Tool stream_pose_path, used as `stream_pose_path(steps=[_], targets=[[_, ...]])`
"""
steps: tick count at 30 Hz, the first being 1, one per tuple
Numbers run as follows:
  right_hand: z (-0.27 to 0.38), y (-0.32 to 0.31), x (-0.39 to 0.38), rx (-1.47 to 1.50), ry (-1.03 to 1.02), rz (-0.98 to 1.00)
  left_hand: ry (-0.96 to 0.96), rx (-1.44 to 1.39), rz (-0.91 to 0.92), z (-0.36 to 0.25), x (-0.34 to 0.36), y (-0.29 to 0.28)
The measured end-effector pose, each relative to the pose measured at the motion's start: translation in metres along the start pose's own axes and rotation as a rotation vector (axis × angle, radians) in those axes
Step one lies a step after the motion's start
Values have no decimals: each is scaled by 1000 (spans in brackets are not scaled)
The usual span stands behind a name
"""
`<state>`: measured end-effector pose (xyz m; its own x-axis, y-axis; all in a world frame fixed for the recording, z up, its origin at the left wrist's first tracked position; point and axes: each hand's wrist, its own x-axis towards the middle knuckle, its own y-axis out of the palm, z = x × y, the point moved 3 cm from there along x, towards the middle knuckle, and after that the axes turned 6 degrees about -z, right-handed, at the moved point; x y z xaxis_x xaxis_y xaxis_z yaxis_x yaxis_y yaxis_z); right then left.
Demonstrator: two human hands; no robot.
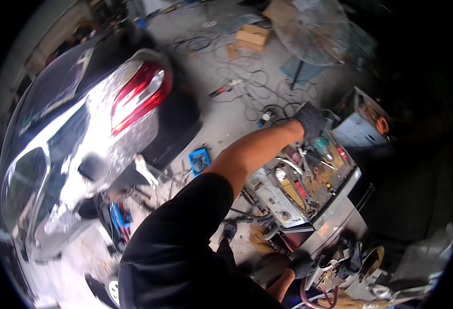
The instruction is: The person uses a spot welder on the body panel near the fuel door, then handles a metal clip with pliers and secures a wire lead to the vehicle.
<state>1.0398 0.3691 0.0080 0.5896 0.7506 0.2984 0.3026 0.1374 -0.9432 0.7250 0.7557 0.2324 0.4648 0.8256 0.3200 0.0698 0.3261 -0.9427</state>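
**Left hand at the toolbox's far edge, right hand low by the parts bin**

Biggest thing out here, the car (41,110) fills the left side, its dark body broken by a bright, patchy pale area around the red tail light (136,98). Over at the top stands the fan (314,38), its wire cage above the floor (211,116).

Now the toolbox (274,198), right of centre, sitting at a slant with its inside in full view! Just beyond it, the metal box (356,129) carries an orange coil (382,125) inside. Low on the right comes the parts bin (316,278), crowded with mixed bits.

And the black sleeve (180,216) cuts right across the middle, bare forearm running on to the left hand (313,122) in its dark glove. That hand is at the toolbox's far corner, right beside a metal piece; whether the fingers grip it, I cannot tell. Down below, the right hand (302,265), gloved as well, is at the parts bin's edge, its fingers too dark and blurred to call wide or narrow.

Smaller still: the cardboard box (252,37) near the fan, then the blue tray (191,164) on the floor, holding dark bits. Smallest of all, the tools (307,167) lie jumbled inside the toolbox, below the left hand, a red handle (301,189) bright among them.
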Motion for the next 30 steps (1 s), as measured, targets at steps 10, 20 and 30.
stream_pose_path(steps=[10, 20, 30], targets=[[-44, 45, 35, 440, 238, -6, -818, -571, -652, 54, -420, -40], [109, -181, -197, 1204, -338, -295, -1189, -387, -811, 33, -774, -164], [113, -303, -509, 1265, -768, 316, -1014, -1077, -541, -27, -862, -232]])
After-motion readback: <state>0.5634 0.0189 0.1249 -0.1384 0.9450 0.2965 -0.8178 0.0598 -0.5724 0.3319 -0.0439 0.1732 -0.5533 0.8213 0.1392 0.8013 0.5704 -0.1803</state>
